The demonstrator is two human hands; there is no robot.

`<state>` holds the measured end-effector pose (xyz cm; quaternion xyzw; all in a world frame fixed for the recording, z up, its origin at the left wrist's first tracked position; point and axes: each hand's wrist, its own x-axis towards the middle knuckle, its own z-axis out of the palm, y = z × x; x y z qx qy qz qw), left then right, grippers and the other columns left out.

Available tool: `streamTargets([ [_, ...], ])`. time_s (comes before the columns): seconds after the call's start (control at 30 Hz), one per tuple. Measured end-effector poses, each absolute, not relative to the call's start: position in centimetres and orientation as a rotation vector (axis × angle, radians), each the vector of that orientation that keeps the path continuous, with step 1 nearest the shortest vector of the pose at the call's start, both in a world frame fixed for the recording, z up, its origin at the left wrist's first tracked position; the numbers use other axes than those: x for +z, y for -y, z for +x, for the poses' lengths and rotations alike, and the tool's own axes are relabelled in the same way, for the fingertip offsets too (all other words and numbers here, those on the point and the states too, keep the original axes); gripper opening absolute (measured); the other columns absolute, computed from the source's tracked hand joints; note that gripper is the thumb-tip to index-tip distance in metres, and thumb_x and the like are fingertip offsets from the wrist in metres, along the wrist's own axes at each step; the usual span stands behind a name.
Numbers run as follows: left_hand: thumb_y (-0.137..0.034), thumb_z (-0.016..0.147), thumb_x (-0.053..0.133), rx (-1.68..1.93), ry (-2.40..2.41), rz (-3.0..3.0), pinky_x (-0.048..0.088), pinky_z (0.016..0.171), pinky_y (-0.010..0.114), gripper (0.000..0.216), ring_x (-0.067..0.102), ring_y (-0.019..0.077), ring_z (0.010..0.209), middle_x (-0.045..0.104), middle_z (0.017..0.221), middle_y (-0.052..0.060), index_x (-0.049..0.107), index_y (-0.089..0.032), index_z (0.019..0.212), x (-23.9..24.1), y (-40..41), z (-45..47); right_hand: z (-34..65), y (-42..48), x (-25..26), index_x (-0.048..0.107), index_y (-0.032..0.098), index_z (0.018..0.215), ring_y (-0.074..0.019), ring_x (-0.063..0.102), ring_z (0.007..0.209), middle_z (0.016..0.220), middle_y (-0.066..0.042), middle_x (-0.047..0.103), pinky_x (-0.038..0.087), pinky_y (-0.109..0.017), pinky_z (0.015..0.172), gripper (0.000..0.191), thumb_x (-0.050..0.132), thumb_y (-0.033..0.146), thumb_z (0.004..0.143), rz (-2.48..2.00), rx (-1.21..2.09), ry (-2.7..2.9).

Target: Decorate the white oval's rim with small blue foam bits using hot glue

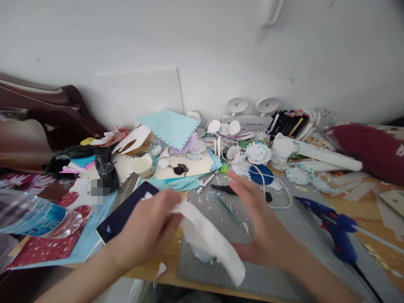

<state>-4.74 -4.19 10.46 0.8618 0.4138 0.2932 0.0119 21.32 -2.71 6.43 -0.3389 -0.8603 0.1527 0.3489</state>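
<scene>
My left hand (147, 227) is closed, pinching one end of a white strip (211, 240) that looks like paper or thin fabric. The strip bends down to the right over the grey cutting mat (274, 277). Its far end comes close to my right hand (260, 229), whose thumb and fingers are spread apart with no object between them. Whether the right thumb touches the strip I cannot tell. Beneath the strip, a round whitish piece with blue bits (199, 252) is partly hidden. Small blue and white scraps lie scattered on the mat between the hands.
A blue glue gun (334, 227) lies to the right with its cord. To the left are a dark phone (126, 210) and a tilted water bottle (38, 214). Behind stand a paper cup (143, 166), decorated white discs (258, 152), a white cable and teal card (170, 126).
</scene>
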Motion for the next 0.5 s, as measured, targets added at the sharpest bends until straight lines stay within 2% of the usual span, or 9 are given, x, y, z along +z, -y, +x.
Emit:
streamTargets([
  [0.07,-0.01,0.084,0.042,0.843,-1.073,2.719,0.037,0.051,0.023,0.018,0.05,0.0126,0.056,0.058,0.078,0.001,0.039,-0.02,0.098,10.0,5.0,-3.5,20.2,3.5,7.2,0.015,0.023,0.147,-0.0308,0.036,0.132,0.145,-0.014,0.035,0.034,-0.045,0.108,0.092,0.069,0.033,0.073,-0.814,0.536,2.301],
  [0.17,-0.009,0.085,0.039,0.812,-0.993,2.789,0.035,0.05,0.024,0.013,0.049,0.0141,0.058,0.055,0.073,0.001,0.039,-0.019,0.095,10.0,5.5,-2.7,19.5,4.6,7.3,0.043,0.022,0.129,-0.0216,0.057,0.106,0.114,-0.009,0.061,0.047,-0.034,0.091,0.046,0.051,0.018,0.084,-0.767,0.726,2.346],
  [0.2,-0.009,0.086,0.037,0.803,-0.979,2.831,0.034,0.05,0.024,0.012,0.048,0.0142,0.057,0.054,0.072,0.001,0.039,-0.018,0.093,10.0,5.6,-2.7,19.6,4.9,7.2,0.051,0.021,0.118,-0.0194,0.059,0.096,0.102,-0.007,0.064,0.048,-0.032,0.084,0.034,0.047,0.015,0.085,-0.775,0.742,2.342],
  [0.27,-0.009,0.089,0.034,0.763,-0.913,2.953,0.032,0.048,0.026,0.011,0.045,0.0142,0.054,0.053,0.067,0.0,0.041,-0.017,0.09,10.1,5.9,-2.8,20.0,5.7,6.9,0.058,0.019,0.096,-0.0179,0.058,0.081,0.084,-0.005,0.063,0.047,-0.03,0.074,0.019,0.045,0.012,0.084,-0.821,0.69,2.36],
  [0.37,-0.01,0.092,0.032,0.694,-0.805,3.117,0.024,0.045,0.029,0.019,0.039,0.0141,0.048,0.049,0.057,-0.001,0.044,-0.018,0.08,10.4,6.4,-3.0,20.6,6.7,7.4,0.059,0.018,0.083,-0.0186,0.054,0.073,0.076,-0.005,0.061,0.045,-0.031,0.07,0.012,0.048,0.013,0.082,-0.869,0.516,2.475],
  [0.5,-0.009,0.092,0.03,0.659,-0.772,3.099,0.021,0.044,0.031,0.029,0.037,0.0136,0.045,0.047,0.051,-0.001,0.044,-0.018,0.068,11.2,7.0,-2.9,20.9,6.7,10.3,0.061,0.02,0.083,-0.0186,0.058,0.073,0.076,-0.004,0.065,0.048,-0.032,0.072,0.018,0.044,0.016,0.087,-0.828,0.416,2.556],
])
